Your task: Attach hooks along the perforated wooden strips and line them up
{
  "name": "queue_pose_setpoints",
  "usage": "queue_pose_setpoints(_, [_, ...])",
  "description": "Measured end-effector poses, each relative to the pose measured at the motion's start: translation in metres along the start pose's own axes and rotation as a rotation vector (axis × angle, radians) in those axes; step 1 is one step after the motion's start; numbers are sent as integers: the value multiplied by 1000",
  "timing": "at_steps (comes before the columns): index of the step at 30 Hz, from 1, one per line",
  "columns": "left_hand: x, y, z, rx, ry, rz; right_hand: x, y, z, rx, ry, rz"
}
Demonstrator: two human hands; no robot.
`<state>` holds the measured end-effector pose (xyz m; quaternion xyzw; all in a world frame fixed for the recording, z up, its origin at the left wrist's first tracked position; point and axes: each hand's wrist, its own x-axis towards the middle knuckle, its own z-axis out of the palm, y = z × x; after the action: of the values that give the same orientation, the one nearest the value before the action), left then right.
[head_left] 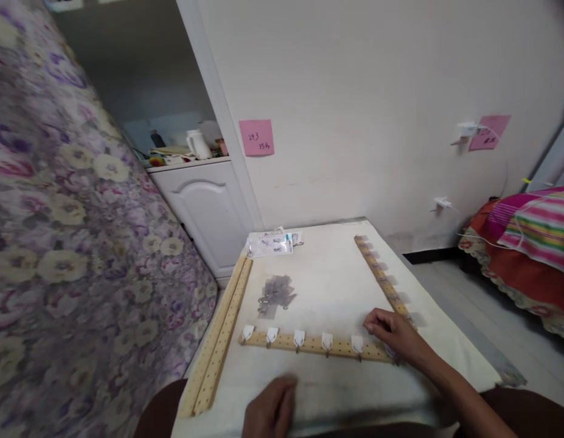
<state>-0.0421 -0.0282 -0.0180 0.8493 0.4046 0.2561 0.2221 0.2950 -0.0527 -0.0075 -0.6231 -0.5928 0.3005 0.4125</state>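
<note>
My left hand rests curled at the near side of the table, apart from the wooden strips, with nothing visible in it. Over the right end of the near perforated wooden strip is my right hand, its fingers bent closed; whether anything is inside them is hidden. White hooks are spaced along that strip, and the last one is partly covered by my right hand. Another perforated strip, bearing clear hooks, runs away from me at the right. A loose pile of clear hooks lies left of centre.
Two bare perforated strips lie side by side along the table's left edge. Hook packages sit at the back left of the cloth-covered table. A floral curtain hangs left, and a bed stands right.
</note>
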Motion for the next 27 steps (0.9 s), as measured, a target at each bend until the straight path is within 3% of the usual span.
queue_pose_setpoints(5, [-4, -30, -10, 47, 90, -88, 5, -26, 33, -45, 7, -18])
queue_pose_setpoints(17, [-9, -41, -4, 78, 115, 44, 24, -81, 102, -427, -4, -161])
queue_pose_setpoints(23, [-7, -50, 9, 71, 120, 54, 36, -85, 121, -582, -39, -119])
queue_pose_setpoints(27, [9, -38, 25, 40, 76, -90, 37, -82, 126, -589, -65, -96])
